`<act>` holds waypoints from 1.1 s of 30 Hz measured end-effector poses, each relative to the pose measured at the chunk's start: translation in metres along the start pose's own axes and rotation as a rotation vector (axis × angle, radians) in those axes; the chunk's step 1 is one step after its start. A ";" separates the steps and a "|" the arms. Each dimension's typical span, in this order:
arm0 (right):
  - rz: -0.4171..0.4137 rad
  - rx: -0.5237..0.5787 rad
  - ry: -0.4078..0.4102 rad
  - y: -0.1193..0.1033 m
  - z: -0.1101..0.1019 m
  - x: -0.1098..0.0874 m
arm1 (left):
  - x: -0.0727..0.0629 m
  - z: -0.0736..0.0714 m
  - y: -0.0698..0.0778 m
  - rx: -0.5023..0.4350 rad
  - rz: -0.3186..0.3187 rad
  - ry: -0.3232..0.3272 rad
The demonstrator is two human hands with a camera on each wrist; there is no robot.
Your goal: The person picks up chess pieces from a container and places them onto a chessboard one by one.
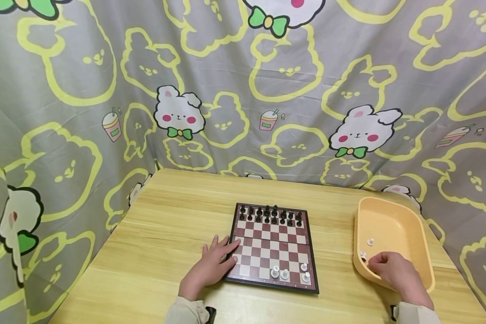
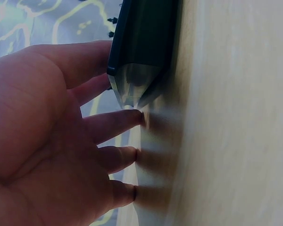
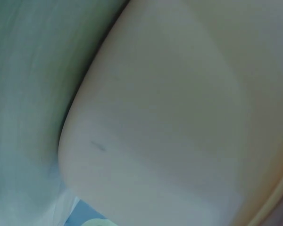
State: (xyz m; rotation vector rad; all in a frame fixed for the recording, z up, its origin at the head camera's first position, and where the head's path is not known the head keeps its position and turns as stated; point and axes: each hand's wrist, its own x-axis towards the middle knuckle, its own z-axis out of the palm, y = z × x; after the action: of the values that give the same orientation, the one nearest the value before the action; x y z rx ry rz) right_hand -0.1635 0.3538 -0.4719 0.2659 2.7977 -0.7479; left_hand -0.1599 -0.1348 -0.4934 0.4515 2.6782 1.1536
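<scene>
A folding chessboard [image 1: 283,247] lies on the table, with several black chess pieces [image 1: 267,213] lined up along its far side. Several white chess pieces [image 1: 284,274] stand near its closest edge, towards the right. My left hand [image 1: 210,265] rests at the board's left edge, thumb and index finger touching it; in the left wrist view the other fingers reach down to the tabletop. My right hand [image 1: 394,270] dips into a yellow tray [image 1: 405,225], fingers bent beside a white chess piece [image 1: 363,255]. Whether the fingertips pinch a piece is hidden. Another white piece [image 1: 370,242] lies farther inside.
The wooden table [image 1: 178,202] carries the board in the middle and the tray at the right. A patterned curtain [image 1: 227,90] hangs behind and along the sides. The tray's outer wall [image 3: 155,117] fills most of the right wrist view.
</scene>
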 end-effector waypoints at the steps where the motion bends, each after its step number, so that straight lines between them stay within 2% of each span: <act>1: -0.002 0.004 -0.003 0.000 0.000 0.000 | 0.000 0.000 0.000 0.000 0.001 0.000; 9: 0.002 0.032 0.000 -0.002 -0.002 0.000 | 0.000 0.000 -0.001 0.004 0.015 0.002; 19: 0.022 -0.042 0.027 0.003 -0.007 -0.004 | 0.001 0.000 -0.002 0.004 0.018 0.006; 27: -0.003 -0.025 0.050 0.000 -0.007 -0.004 | 0.001 0.000 -0.002 0.000 0.013 0.007; 33: 0.020 -0.023 0.030 -0.001 -0.007 -0.006 | 0.001 0.001 -0.001 0.002 0.013 0.004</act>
State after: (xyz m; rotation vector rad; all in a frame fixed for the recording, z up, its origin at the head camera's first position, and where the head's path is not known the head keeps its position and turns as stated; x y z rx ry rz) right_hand -0.1591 0.3561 -0.4638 0.3034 2.8257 -0.7132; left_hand -0.1606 -0.1351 -0.4949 0.4680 2.6842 1.1571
